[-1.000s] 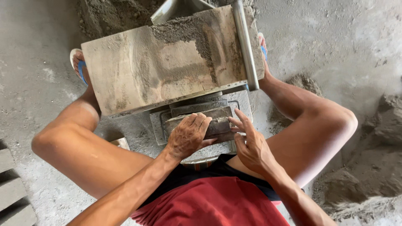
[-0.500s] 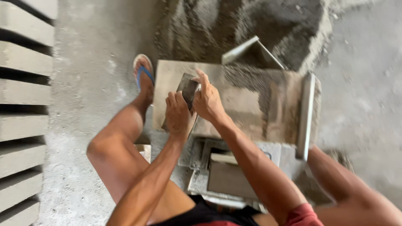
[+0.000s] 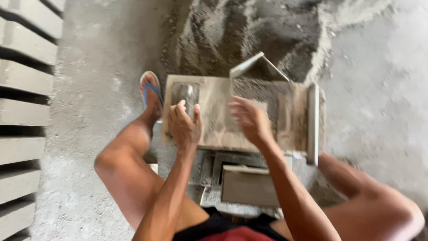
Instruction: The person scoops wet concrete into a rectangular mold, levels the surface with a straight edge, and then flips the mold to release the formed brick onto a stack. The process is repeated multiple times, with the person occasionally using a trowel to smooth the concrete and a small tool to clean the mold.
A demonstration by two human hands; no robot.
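Both hands differ: left hand [image 3: 183,127] fingers curl round a grey block [image 3: 185,96], right hand [image 3: 249,119] fingers spread, empty.

I see no packages, labels, signs or screens anywhere around me here.
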